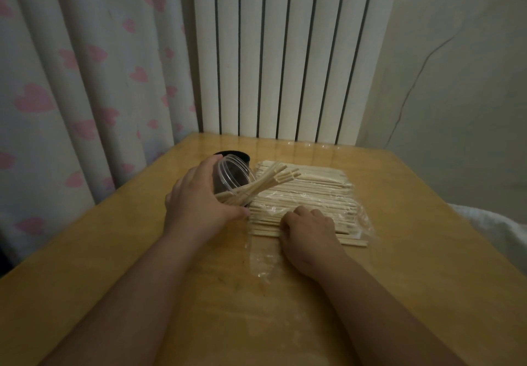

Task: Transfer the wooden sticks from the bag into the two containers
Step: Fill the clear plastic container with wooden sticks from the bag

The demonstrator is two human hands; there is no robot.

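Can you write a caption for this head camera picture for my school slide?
Left hand tilts a clear jar holding some wooden sticks; right hand reaches into the bag.

Left hand (196, 200) wraps a clear container (232, 179), tilted with its mouth toward the right; a few wooden sticks (265, 181) poke out past the fingertips. Black container (236, 156) just beyond those fingers. Right hand (308, 231) rests curled on the bag (353, 223), knuckles up, fingers pressing the stick pile (313, 191) on the wooden table (399, 280).
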